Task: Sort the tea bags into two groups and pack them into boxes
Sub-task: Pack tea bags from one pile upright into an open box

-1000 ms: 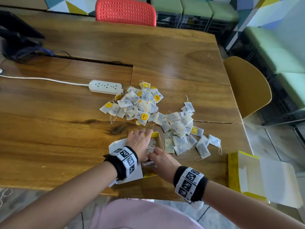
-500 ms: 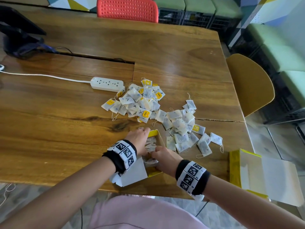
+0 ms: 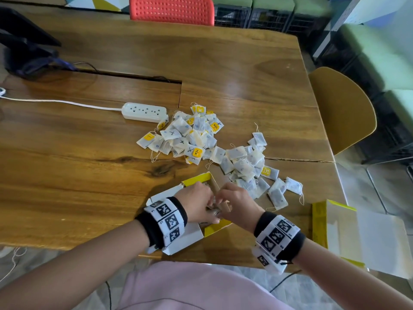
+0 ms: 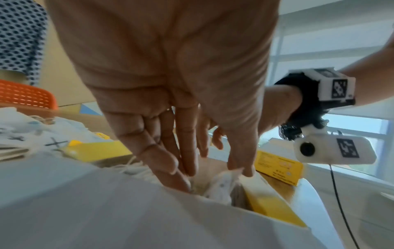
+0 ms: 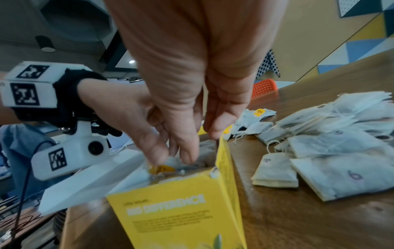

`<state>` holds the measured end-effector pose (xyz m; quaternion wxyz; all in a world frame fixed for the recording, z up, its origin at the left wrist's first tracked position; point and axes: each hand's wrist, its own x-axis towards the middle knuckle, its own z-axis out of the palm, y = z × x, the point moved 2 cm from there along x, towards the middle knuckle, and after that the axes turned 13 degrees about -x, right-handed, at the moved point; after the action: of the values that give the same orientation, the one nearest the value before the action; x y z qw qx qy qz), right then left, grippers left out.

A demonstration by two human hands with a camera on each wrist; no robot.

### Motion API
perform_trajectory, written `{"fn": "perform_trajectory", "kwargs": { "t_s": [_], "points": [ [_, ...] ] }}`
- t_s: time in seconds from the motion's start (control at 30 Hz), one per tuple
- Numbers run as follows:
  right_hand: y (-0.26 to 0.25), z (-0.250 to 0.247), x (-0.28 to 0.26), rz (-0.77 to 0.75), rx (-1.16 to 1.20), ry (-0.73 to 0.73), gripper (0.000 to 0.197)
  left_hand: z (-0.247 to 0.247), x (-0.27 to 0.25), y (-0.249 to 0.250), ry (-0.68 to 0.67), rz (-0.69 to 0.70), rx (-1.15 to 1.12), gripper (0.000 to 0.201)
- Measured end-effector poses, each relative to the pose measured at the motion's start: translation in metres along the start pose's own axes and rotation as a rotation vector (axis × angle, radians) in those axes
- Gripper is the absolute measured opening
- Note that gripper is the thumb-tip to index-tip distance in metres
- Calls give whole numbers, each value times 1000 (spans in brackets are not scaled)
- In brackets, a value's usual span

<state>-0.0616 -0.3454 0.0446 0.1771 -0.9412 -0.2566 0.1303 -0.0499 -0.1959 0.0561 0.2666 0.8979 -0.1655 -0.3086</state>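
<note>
Both hands (image 3: 220, 203) moved closer over yellow box (image 5: 183, 207), fingers straight inside, hiding tea bags (image 4: 219, 188) w/in.

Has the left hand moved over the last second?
Yes, slightly. The left hand has drawn back from the power strip toward the person, along the open box, with its fingers inside.

Both hands cover most of the open yellow box (image 3: 218, 228), so the tea bags inside it (image 4: 217, 188) barely show. The second box (image 3: 321, 222) right of it hangs past the counter (image 3: 67, 175) edge.
</note>
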Motion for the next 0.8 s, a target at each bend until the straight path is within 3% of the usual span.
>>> {"fn": "perform_trajectory", "kwargs": {
  "t_s": [0.13, 0.27, 0.43, 0.57, 0.67, 0.8],
  "points": [
    [10, -1, -11, 112, -31, 59, 28, 10, 11, 11, -72, -16, 141, 31],
    [14, 3, -22, 246, -46, -47, 28, 9, 23, 4, -124, -45, -4, 7],
    [16, 5, -23, 276, -9, -69, 23, 6, 28, -5, -47, -42, -151, 13],
    [15, 4, -21, 262, 7, -66, 21, 14, 26, 0, -93, -57, 65, 6],
    [15, 4, -20, 247, 11, -67, 19, 15, 23, 5, -120, -56, 205, 23],
    [16, 6, -18, 226, 7, -74, 13, 14, 23, 9, -140, -65, 189, 36]
  ]
}}
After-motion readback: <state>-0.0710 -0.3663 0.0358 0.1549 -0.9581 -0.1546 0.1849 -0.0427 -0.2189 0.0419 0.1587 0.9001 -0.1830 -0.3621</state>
